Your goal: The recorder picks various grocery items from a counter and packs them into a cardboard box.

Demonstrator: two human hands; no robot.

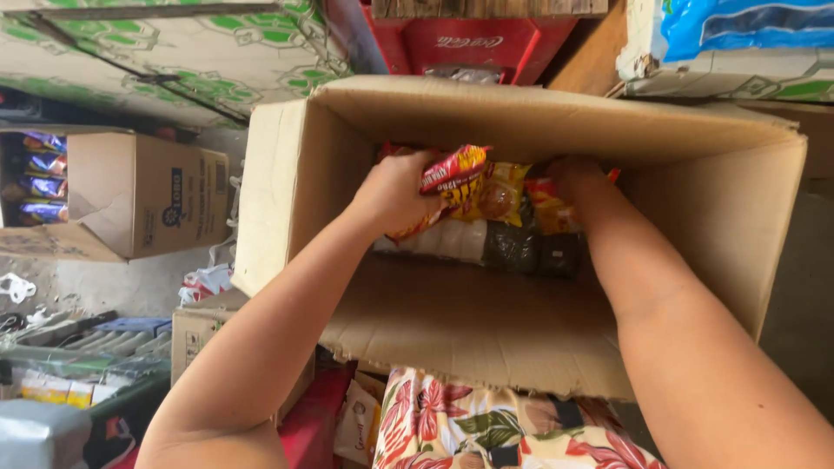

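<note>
Red-and-yellow snack packet (452, 178) clenched in left hand (395, 193), right hand (573, 178) just beside, its grip hidden among packets in cardboard box (486, 321).

Red-yellow snack packet (452, 174) atop box's goods

Bare arms; floral garment (486, 426), perhaps a dress.

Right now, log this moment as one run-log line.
left hand: grip shut on red-yellow snack packet | right hand: among packets, grip hidden | cardboard box: open
</note>
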